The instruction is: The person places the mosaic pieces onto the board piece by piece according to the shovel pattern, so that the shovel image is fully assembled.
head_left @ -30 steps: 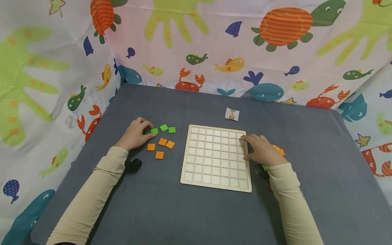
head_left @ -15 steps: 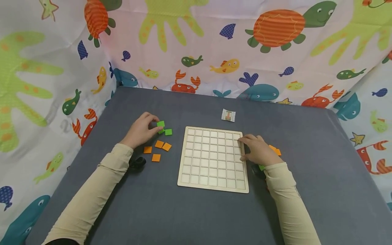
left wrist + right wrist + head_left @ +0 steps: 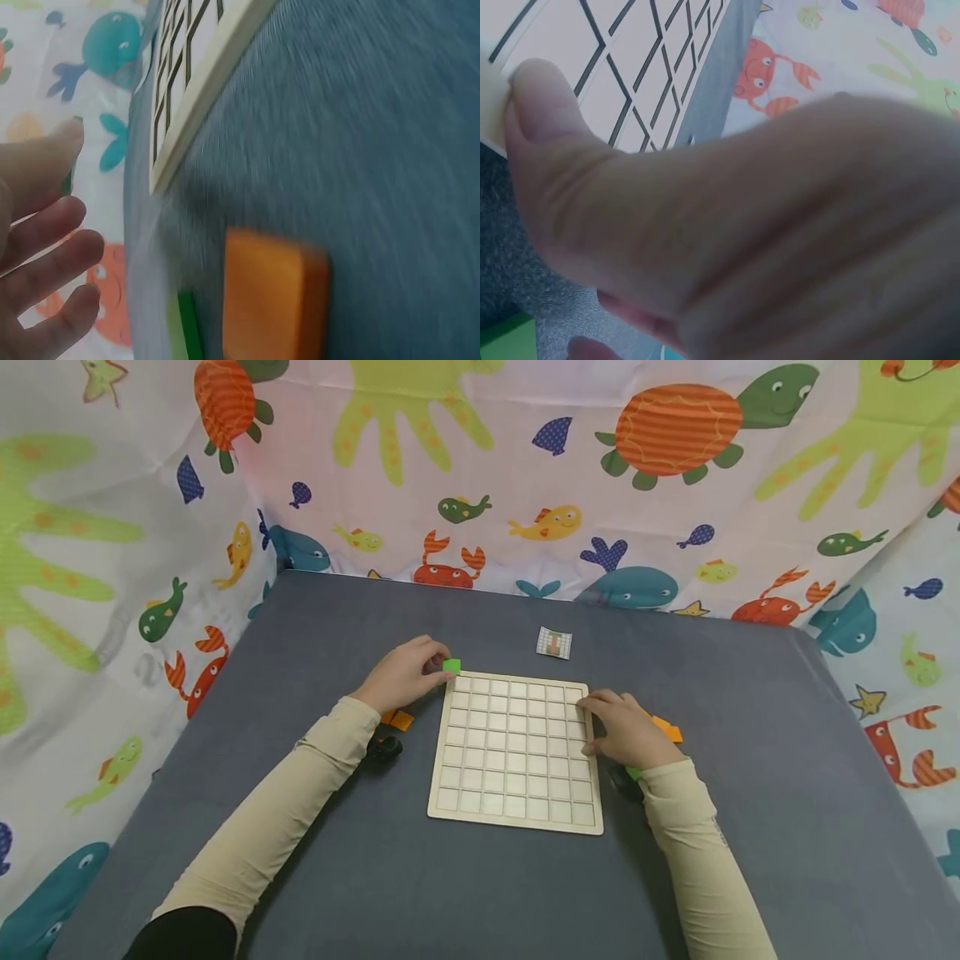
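1. At the grid board [image 3: 517, 756]'s far left corner, your left hand [image 3: 402, 677] pinches one green square tile [image 3: 452, 667].
2. Your right hand [image 3: 632, 731] rests on the board's right edge, thumb and finger apart.
3. This tile looks light, stiff, maybe slippery; hold by opposite edges.

On the table [image 3: 480, 893], tiles [image 3: 402, 721] flank the grid board [image 3: 517, 752], and a card [image 3: 553, 643] lies behind it.
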Demonstrator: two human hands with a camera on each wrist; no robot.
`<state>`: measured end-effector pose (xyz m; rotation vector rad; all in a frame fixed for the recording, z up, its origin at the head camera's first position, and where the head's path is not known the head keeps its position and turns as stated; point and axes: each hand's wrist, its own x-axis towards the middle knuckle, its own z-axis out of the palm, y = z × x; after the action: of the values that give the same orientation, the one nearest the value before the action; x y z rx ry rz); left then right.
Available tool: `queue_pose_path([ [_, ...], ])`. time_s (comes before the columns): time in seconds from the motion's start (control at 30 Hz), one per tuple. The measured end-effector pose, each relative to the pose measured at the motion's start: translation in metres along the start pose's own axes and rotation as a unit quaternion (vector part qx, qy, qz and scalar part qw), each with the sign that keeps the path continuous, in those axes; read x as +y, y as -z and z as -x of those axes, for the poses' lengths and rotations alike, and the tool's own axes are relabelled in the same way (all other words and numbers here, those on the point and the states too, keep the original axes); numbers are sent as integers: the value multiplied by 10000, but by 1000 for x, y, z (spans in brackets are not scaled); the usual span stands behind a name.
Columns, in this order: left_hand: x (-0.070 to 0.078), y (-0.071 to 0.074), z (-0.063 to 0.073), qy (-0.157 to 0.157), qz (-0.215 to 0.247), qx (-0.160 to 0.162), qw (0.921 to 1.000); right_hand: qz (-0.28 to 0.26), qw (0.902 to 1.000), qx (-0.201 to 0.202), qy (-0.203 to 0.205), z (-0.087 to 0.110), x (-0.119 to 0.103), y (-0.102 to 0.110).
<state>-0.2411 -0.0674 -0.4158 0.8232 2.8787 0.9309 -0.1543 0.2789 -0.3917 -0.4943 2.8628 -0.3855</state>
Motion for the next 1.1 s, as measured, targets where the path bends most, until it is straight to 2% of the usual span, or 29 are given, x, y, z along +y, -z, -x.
queue_pose_path([
  [0.17,13,-13,-13,-376,-102,-266,9989,23,10000,48,0,0,-1,0],
  [0.4,28,-31,-28,-347,-67,-523,9980,12,10000,63,-60,1,0,0],
  [0.53,31,-38,-35,-514,-112,-609,9968,-17,10000,86,-35,2,0,0],
  [0.67,34,-42,-39,-608,-169,-680,9957,-69,9999,70,-45,2,-1,1],
  [0.93,37,-44,-42,-402,-317,-832,9952,-91,9999,10,-110,0,-2,0],
  [1.1,38,-45,-43,-442,-490,-958,9932,-98,9999,32,-92,-1,1,-1],
])
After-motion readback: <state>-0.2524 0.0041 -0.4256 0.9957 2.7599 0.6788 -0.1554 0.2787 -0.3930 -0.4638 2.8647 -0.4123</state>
